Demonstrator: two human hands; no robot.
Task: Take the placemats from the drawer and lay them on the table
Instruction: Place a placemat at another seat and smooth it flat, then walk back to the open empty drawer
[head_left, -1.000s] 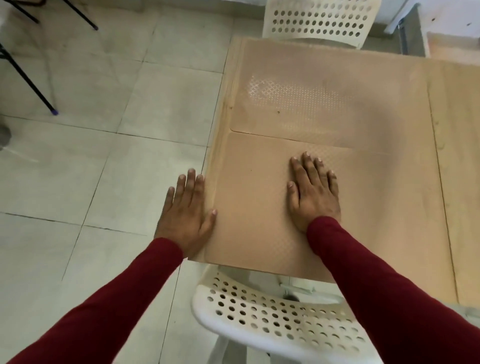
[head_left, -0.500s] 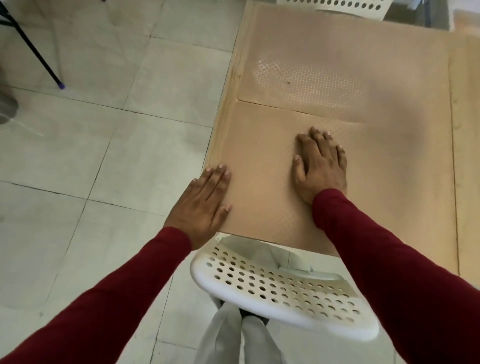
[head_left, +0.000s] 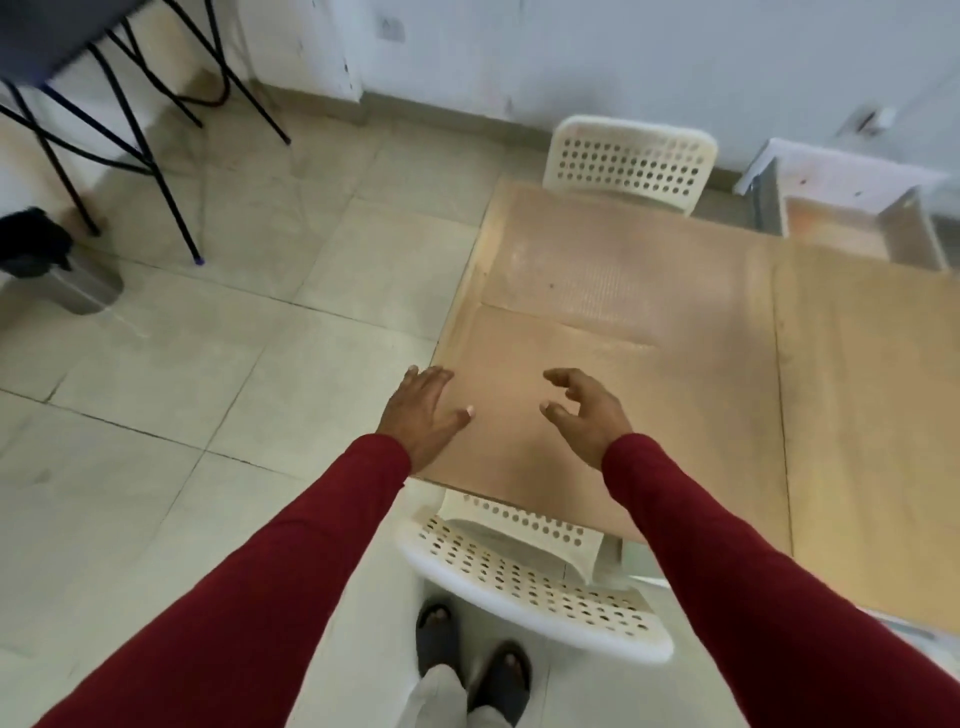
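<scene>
1. The surface (head_left: 857, 415) carries two tan placemats.
2. The far placemat (head_left: 613, 270) lies by the far white chair (head_left: 631, 161); the near placemat (head_left: 649, 415) butts against it.
3. The open drawer (head_left: 852, 228) stands behind the surface.
4. The left hand (head_left: 423, 415) is spread at the near placement's left edge.
5. The right hand (head_left: 584, 410), fingers loosely curled, holds nothing above it.

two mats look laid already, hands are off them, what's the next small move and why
Probably turn toward the open drawer beyond the table's far right corner to fetch another placemat. The near placemat and far placemat lie flat on the table, both hands, left hand and right hand, hold nothing.
</scene>
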